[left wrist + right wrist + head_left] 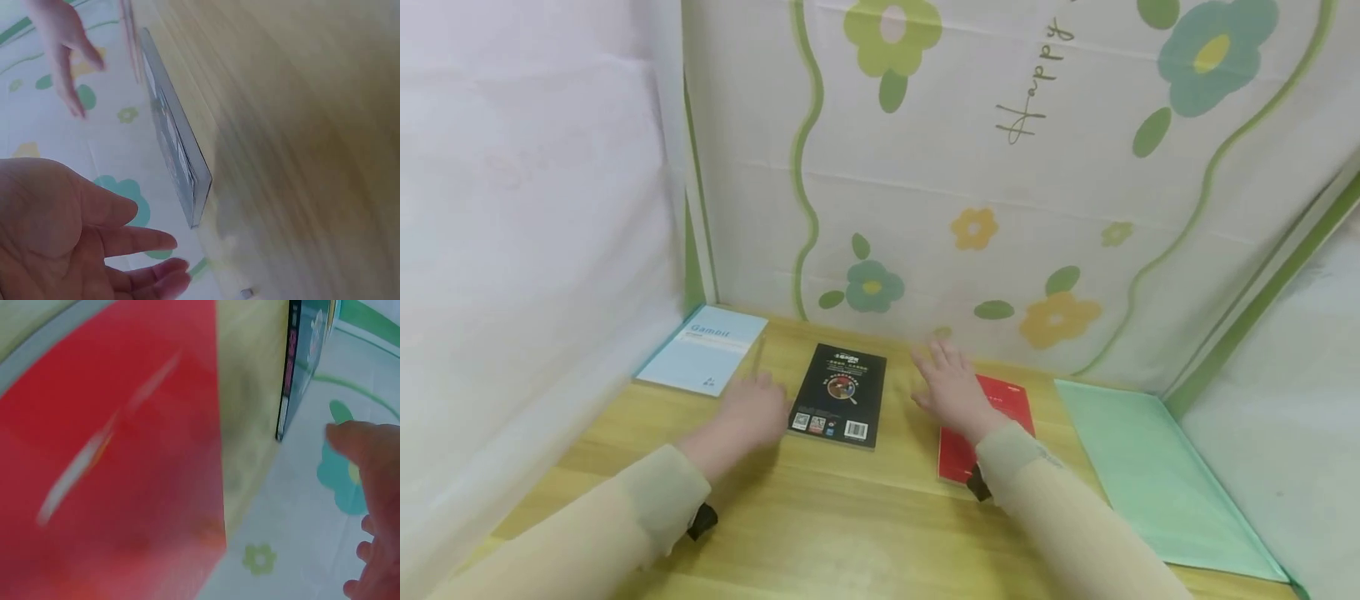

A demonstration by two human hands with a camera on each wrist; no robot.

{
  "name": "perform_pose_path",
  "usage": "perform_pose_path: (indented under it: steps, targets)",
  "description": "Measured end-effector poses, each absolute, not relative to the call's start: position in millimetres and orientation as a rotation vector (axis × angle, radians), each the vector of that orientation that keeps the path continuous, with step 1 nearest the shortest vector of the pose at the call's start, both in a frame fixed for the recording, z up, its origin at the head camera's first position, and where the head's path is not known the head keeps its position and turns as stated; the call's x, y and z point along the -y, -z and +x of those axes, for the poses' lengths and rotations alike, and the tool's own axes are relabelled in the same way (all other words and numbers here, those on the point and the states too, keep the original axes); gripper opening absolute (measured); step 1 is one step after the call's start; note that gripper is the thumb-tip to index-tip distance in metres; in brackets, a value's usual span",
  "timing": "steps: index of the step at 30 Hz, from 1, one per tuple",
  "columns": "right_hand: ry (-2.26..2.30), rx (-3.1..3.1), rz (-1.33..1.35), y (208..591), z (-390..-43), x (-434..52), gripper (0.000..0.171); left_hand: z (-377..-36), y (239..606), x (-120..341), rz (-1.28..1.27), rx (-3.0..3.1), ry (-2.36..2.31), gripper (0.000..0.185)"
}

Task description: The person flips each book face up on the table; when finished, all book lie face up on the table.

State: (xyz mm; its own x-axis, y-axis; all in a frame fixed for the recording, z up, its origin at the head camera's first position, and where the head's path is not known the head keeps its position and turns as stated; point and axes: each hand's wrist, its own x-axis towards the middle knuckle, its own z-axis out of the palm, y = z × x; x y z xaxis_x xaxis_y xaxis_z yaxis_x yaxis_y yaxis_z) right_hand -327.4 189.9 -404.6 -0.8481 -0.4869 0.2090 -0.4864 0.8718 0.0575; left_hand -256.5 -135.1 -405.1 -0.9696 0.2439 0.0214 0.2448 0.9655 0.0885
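Left hand (756, 411) is held flat, fingers relaxed, nothing gripped, just beside black book (840, 396) | right hand (952, 387) is spread wide above red book (958, 454) | black book is laid flat on wooden table (850, 517) between both hands | pale blue booklet (703, 348) is seen farther left

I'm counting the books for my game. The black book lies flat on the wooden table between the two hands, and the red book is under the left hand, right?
Not quite. The flat red book lies under the right hand, not the left hand, as the head view shows. The rest holds: the black book with barcodes lies flat on the wooden table between the two hands.
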Motion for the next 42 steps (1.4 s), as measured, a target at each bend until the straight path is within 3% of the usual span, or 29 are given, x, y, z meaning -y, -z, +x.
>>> perform_pose_path:
  steps: [9,14,26,32,42]
  targets:
    - [-0.358,3.082,0.602,427.3,-352.8,-152.9,0.076,-247.8,411.6,133.2,-0.235,3.212,0.630,0.027]
    - [-0.343,3.105,0.564,428.8,-365.8,-141.5,0.078,-241.9,414.7,138.2,-0.167,3.189,0.927,0.026]
    - [-0.574,3.138,0.704,430.8,-391.8,-127.2,0.085,-240.4,421.9,143.6,0.019,3.026,1.559,0.021]
    - [-0.684,3.222,0.684,428.2,-395.5,-126.5,0.089,-241.4,421.5,145.2,0.147,2.919,1.882,0.031]
    - [-0.634,3.287,0.693,423.8,-401.1,-125.7,0.084,-234.0,413.7,138.9,0.354,2.720,2.184,0.032]
